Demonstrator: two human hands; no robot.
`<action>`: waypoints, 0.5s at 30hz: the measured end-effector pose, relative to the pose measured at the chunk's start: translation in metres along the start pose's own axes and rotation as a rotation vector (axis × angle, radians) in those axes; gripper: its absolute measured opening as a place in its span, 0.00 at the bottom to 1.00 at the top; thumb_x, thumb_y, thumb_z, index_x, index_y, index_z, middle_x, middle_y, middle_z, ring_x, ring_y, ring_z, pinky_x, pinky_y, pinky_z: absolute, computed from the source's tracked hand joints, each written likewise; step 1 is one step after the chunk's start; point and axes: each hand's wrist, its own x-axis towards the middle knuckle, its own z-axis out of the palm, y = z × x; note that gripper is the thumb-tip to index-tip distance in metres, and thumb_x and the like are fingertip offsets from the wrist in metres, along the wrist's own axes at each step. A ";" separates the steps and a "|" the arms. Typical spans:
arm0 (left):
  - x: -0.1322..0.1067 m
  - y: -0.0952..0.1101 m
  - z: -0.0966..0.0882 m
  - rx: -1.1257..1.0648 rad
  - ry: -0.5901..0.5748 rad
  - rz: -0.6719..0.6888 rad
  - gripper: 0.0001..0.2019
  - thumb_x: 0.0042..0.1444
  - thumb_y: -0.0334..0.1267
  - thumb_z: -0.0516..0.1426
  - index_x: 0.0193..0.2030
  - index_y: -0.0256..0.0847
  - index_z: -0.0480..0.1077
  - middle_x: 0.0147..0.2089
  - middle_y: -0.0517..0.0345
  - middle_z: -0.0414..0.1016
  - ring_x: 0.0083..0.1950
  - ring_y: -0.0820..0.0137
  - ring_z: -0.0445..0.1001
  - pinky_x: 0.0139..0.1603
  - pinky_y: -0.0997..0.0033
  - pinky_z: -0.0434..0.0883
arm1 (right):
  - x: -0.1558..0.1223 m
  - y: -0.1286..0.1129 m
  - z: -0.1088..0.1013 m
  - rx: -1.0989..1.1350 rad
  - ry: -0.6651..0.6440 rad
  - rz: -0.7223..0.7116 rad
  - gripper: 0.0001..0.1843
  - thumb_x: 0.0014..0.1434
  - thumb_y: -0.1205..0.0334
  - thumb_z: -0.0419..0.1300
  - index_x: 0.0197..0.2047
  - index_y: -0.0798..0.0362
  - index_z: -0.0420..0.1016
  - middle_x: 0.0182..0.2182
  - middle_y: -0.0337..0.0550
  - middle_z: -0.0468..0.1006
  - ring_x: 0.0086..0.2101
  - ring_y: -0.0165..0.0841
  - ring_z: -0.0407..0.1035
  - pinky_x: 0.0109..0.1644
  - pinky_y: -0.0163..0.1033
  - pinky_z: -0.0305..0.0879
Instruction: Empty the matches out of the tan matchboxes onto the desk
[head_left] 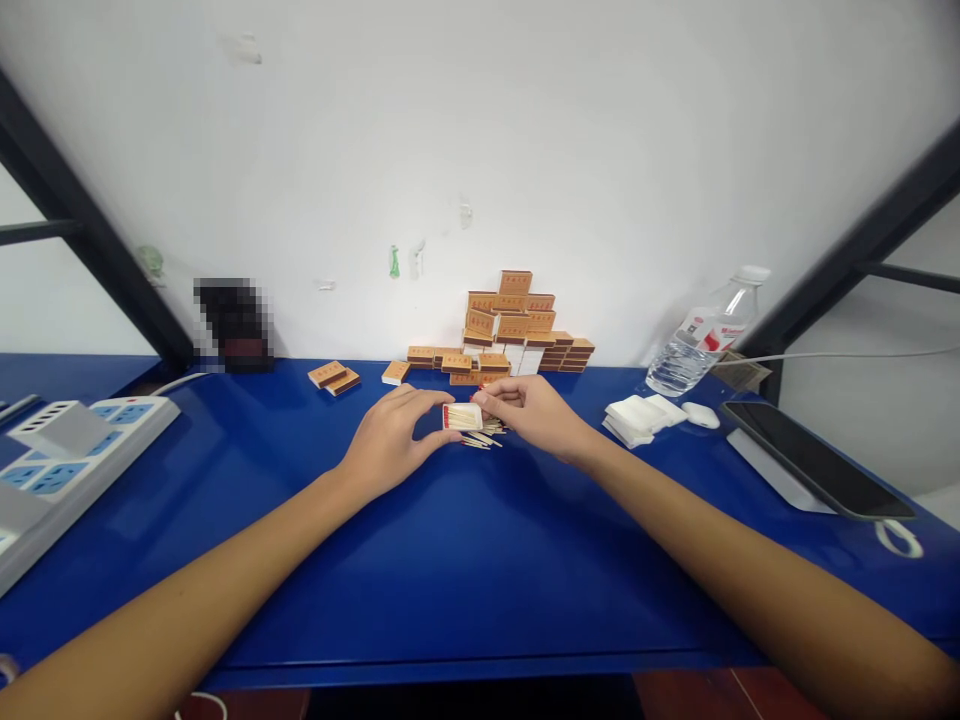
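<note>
Between finger and thumb, my left hand point(397, 432) grips a small white matchbox tray point(463, 429) partly filled with red-tipped matches point(460, 416). Close on its right, my right hand point(536, 412) is pinched at the tray's right end; a match seems to be in its fingertips, though the hand covers most of it. Loose matches point(484, 440) lie in a small heap on the blue table, below and right of the tray. Behind my hands, a stack of orange-brown matchboxes point(512, 325) leans up near the wall.
Two matchboxes point(334, 376) and a single one point(395, 372) lie at the back left. Folded white tissues point(636, 418), a water bottle point(701, 335), a white case point(700, 415) and a phone point(814, 455) are on the right. A power strip point(82, 470) stands on the left.
</note>
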 end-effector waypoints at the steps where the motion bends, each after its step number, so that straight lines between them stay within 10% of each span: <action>1: 0.000 0.000 0.000 0.001 0.002 0.005 0.19 0.63 0.48 0.66 0.56 0.44 0.74 0.50 0.54 0.83 0.47 0.61 0.79 0.50 0.56 0.77 | 0.000 -0.001 -0.001 0.004 -0.008 0.025 0.25 0.56 0.38 0.68 0.37 0.55 0.83 0.33 0.46 0.83 0.32 0.35 0.74 0.37 0.39 0.67; 7: 0.000 -0.001 0.003 0.017 -0.009 0.010 0.22 0.62 0.50 0.67 0.59 0.45 0.73 0.55 0.53 0.82 0.53 0.59 0.79 0.55 0.54 0.78 | -0.003 -0.013 -0.007 -0.040 -0.068 0.141 0.26 0.55 0.37 0.69 0.33 0.55 0.82 0.23 0.39 0.75 0.25 0.29 0.64 0.29 0.37 0.56; 15: 0.002 0.001 0.001 0.051 0.057 -0.017 0.21 0.65 0.48 0.65 0.60 0.42 0.72 0.51 0.52 0.82 0.53 0.60 0.80 0.56 0.54 0.78 | 0.018 0.014 -0.045 -0.208 0.263 -0.061 0.26 0.56 0.36 0.67 0.32 0.54 0.82 0.32 0.49 0.83 0.33 0.38 0.74 0.40 0.43 0.68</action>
